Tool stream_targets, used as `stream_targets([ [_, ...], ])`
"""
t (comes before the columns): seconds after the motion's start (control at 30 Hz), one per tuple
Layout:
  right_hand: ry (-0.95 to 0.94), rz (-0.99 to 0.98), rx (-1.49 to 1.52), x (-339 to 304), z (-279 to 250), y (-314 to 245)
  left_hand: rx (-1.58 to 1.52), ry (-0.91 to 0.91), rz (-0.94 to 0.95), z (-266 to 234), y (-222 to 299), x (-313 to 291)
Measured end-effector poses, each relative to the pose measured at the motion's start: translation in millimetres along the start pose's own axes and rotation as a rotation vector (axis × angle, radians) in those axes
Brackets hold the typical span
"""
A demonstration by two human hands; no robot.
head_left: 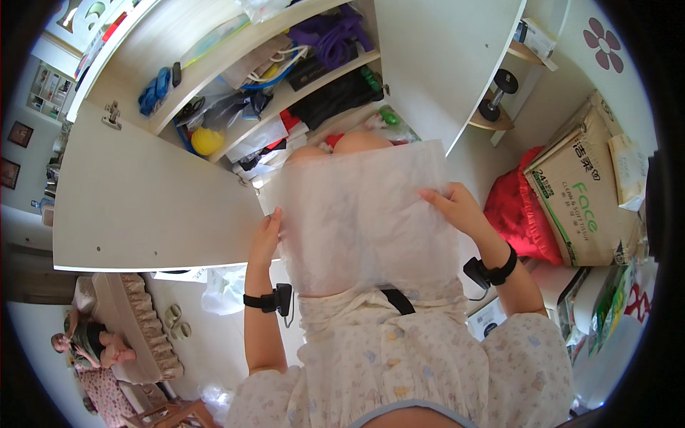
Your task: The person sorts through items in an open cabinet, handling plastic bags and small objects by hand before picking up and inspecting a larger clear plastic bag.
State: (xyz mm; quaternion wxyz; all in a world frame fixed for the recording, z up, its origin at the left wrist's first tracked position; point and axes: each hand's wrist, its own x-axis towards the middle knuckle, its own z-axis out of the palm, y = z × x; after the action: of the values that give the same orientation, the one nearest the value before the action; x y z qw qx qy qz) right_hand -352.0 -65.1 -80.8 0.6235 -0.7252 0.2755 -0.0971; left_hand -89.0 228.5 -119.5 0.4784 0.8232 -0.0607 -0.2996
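Note:
A flat, frosted white plastic bag (367, 214) is spread out over my lap, and my knees show through it faintly. My left hand (266, 234) grips its left edge, with the fingertips partly hidden. At the right side, my right hand (457, 208) holds the bag with the thumb on top and the other fingers behind it. Both wrists carry a black strap with a small device. Beyond the far edge of the bag my bare knees (360, 141) point toward the open cabinet's bottom shelf.
An open cabinet door (143, 200) stands at left, another (446, 60) at right. The shelves hold purple straps (332, 39), a yellow ball-like item (207, 141) and dark cloth (335, 100). At right are a cardboard box (585, 192), a red bag (524, 214) and a dumbbell (497, 95). A person (93, 342) rests on a sofa at far left.

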Motion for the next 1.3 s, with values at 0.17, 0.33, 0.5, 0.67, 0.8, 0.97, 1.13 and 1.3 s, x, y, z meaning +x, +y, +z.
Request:
stream_targets([
  [0.17,0.013,0.043,-0.161,1.9,0.4,-7.0,-0.179,-0.106,0.128,-13.1,-15.0,8.1],
  [0.33,0.061,0.032,-0.061,5.1,1.5,4.7,-0.314,-0.215,0.204,-16.1,-5.3,8.3],
  [0.5,0.064,-0.023,-0.055,8.5,4.2,8.6,-0.351,-0.262,0.238,-16.9,-5.6,10.5],
  [0.67,0.071,-0.08,-0.042,13.2,2.8,20.3,-0.376,-0.161,0.27,-17.1,-5.4,10.4],
  [0.8,0.066,-0.038,-0.054,14.1,5.7,19.9,-0.34,-0.092,0.346,-22.9,-13.2,15.3],
  [0.97,0.078,-0.032,-0.051,16.8,5.7,24.6,-0.337,-0.015,0.309,-17.4,-6.8,5.6],
  [1.13,0.072,-0.026,-0.048,18.8,5.5,30.4,-0.355,-0.06,0.259,-20.3,-20.7,9.3],
  [1.3,0.067,-0.021,-0.086,16.5,6.3,27.4,-0.322,-0.018,0.194,-15.0,-24.9,9.6],
])
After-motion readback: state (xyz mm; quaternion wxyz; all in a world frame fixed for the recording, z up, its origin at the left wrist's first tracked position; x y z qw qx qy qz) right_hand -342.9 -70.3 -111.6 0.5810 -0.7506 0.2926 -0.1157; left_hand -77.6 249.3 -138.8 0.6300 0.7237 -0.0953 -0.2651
